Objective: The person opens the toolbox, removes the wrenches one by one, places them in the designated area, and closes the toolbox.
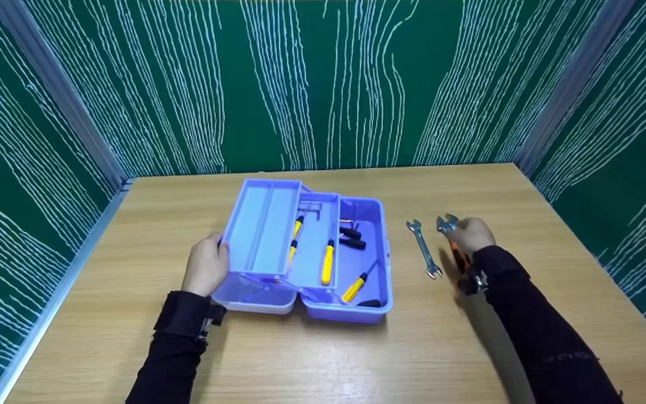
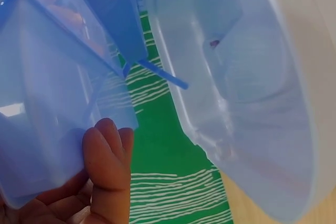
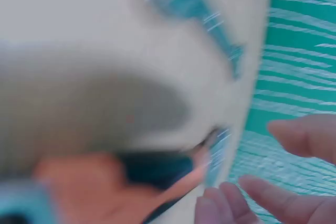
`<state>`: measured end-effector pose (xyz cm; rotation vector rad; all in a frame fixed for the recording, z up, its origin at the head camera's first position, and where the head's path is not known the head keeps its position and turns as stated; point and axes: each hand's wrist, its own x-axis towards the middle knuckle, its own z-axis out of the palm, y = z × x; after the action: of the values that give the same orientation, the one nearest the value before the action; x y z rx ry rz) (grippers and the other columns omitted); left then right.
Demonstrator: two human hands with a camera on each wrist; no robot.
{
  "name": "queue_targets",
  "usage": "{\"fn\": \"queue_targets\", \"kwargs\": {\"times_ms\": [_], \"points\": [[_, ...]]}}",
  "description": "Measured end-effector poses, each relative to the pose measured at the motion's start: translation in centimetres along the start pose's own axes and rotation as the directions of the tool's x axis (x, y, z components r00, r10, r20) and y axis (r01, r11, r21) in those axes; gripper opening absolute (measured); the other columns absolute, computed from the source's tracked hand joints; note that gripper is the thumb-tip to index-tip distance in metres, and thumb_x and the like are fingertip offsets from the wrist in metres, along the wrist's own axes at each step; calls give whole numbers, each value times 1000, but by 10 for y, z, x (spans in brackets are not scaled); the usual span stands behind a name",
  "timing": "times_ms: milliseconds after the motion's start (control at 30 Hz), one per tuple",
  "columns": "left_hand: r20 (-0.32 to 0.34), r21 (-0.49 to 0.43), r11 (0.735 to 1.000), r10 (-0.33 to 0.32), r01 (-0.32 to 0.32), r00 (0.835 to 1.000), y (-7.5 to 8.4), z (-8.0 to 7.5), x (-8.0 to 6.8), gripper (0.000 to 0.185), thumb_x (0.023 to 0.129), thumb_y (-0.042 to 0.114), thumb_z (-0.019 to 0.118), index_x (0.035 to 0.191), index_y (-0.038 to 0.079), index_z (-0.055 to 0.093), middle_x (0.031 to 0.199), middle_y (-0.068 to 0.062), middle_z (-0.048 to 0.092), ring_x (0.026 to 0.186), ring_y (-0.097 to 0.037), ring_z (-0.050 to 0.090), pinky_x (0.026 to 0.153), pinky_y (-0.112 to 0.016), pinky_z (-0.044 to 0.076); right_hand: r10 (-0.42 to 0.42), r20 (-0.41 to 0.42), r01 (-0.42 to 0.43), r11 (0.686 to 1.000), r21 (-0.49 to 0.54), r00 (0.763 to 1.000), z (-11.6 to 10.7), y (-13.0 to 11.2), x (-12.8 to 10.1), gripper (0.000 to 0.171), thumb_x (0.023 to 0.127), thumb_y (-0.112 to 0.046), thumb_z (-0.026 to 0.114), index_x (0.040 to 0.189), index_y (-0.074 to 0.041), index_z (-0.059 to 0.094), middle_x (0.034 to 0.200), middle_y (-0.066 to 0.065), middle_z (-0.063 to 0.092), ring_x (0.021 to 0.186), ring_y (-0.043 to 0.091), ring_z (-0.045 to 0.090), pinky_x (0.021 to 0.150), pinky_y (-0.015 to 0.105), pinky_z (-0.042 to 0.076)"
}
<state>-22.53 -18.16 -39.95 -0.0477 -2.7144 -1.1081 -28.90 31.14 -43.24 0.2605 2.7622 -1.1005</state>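
Observation:
A purple-blue toolbox [image 1: 387, 280] stands unfolded, its stepped trays spread to the left. My left hand [image 1: 206, 265] grips the outer edge of the upper tray [image 1: 250, 224]; in the left wrist view, fingers [image 2: 107, 156] wrap its translucent corner. My right hand [image 1: 473, 234] is over an adjustable wrench [image 1: 447, 223] with an orange and black handle [image 3: 157, 170]. In the right wrist view, thumb and fingers stand apart beside the wrench head. Left of it lies a double open-end wrench [image 1: 424, 249].
Yellow-handled screwdrivers [image 1: 328, 264] lie in the lower tray and base, along with several black-handled tools [image 1: 352, 243]. The toolbox stands on a wooden table [image 1: 345, 359], with green, white-streaked panels [image 1: 323, 84] behind and at both sides.

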Motion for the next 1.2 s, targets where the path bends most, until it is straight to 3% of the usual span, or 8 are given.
{"fn": "queue_targets", "kwargs": {"times_ms": [100,167,333,467,667,800,900,1200], "points": [[11,-18,1000,-18,18,1000,0,0,0,35,98,2,43,125,-15,56,112,-32,66,96,-38,65,87,-50,52,-82,-7,82,987,138,997,6,-16,-7,63,102,-30,46,148,10,31,148,33,38,130,44,46,106,49,43],[20,-31,999,-30,30,999,0,-1,0,35,99,3,42,126,-15,55,113,-32,65,95,-37,65,85,-48,54,-144,-21,146,967,209,989,13,-27,-12,58,103,-26,44,147,9,31,147,32,41,130,44,48,106,42,45],[32,-51,997,-53,55,998,1,0,-1,36,100,4,42,130,-14,53,115,-32,65,95,-36,66,82,-46,56,-226,-26,219,901,375,974,43,-48,-24,52,103,-17,46,143,13,36,137,34,50,107,24,63,86,17,52],[29,-56,997,-59,60,998,0,0,-1,37,100,5,42,131,-13,52,118,-31,64,97,-36,66,84,-46,55,-224,9,196,870,453,975,67,-58,-33,54,101,-18,50,144,12,36,134,34,52,93,10,62,84,21,54],[19,-64,996,-55,56,998,0,0,-1,37,100,5,42,130,-13,54,117,-30,65,96,-35,65,85,-46,54,-224,29,182,854,487,974,91,-63,-38,50,100,-16,52,141,11,41,133,32,53,87,8,59,78,19,52],[21,-74,995,-62,63,998,-1,0,-2,37,100,7,43,129,-12,54,113,-28,66,89,-31,64,79,-41,54,-244,32,207,877,434,969,98,-61,-39,47,99,-13,51,140,10,46,127,29,58,84,11,57,70,16,47],[22,-77,995,-64,66,998,-3,-1,-3,36,101,10,44,128,-9,57,109,-26,67,89,-31,64,79,-41,52,-271,29,239,889,391,962,100,-58,-40,46,98,-12,50,138,10,47,125,27,59,89,16,59,71,16,46],[31,-196,969,-146,149,989,-22,-16,-4,41,106,20,36,133,-4,56,128,-26,62,116,-38,59,102,-49,45,-283,4,260,886,384,959,104,-56,-41,43,99,-12,51,136,7,51,132,26,58,110,26,59,82,18,46]]}}
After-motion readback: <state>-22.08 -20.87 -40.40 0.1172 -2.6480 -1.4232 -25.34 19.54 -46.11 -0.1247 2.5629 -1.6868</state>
